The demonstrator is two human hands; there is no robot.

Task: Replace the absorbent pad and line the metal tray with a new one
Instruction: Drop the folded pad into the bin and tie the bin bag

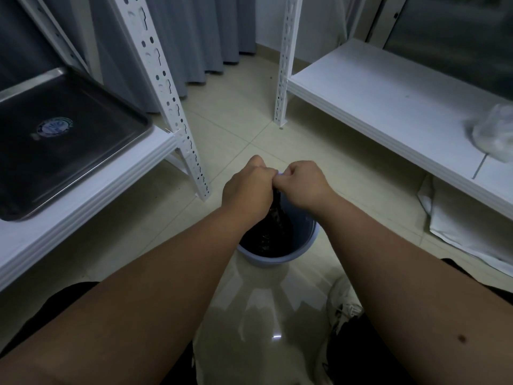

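Observation:
A bare metal tray (pixel 83 140) lies on the left white shelf, with a round sticker at its middle and no pad in it. On the floor stands a blue bin (pixel 277 257) lined with a black bag (pixel 266 237). My left hand (pixel 247 187) and my right hand (pixel 305 184) are fisted side by side above the bin's far rim, both pinching the gathered top of the black bag. A small blue bit shows between the fingers. What lies inside the bag is hidden.
White slotted shelf posts (pixel 172 101) stand left and centre. The right shelf (pixel 388 107) carries a crumpled clear plastic bag (pixel 494 132). White sheets (pixel 466 226) lie on the floor under that shelf. Grey curtains (pixel 194 37) hang behind. Glossy tile floor surrounds the bin.

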